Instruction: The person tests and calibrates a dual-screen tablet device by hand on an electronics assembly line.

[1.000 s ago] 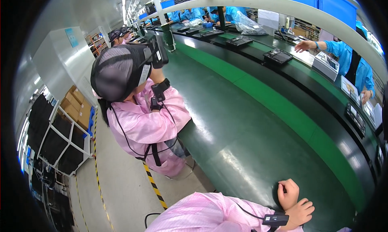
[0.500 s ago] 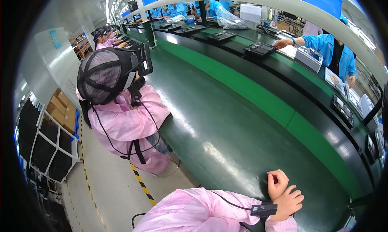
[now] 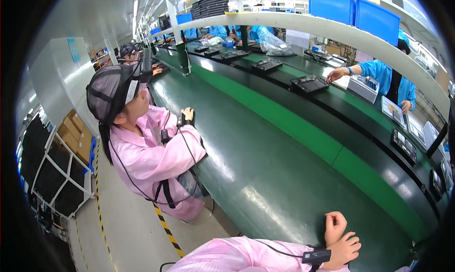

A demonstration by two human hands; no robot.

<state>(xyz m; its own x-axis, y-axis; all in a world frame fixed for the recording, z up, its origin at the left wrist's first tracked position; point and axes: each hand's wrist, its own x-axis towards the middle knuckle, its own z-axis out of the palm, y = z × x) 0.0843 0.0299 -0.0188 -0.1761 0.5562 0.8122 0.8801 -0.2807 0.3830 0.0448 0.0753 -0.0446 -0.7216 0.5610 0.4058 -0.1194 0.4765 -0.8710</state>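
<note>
Honestly, can't read a single word anywhere here. There's a light blue sign [image 3: 73,50] up on the white wall block [image 3: 54,73] at left, but its print is way too small. The black module [image 3: 317,257] strapped behind the lower hand [image 3: 344,249] has a tiny pale label [image 3: 307,256], also illegible. Yellow-and-black striped tape [image 3: 168,233] marks the floor [image 3: 135,229], so that's one sign with just stripes.

sleeve [image 3: 222,254]: pale pink, finely striped, loose, creased | wrist box [image 3: 318,257]: black, rectangular, small whitish marking [image 3: 307,256] | cable [image 3: 286,254]: thin, black, along sleeve
</note>
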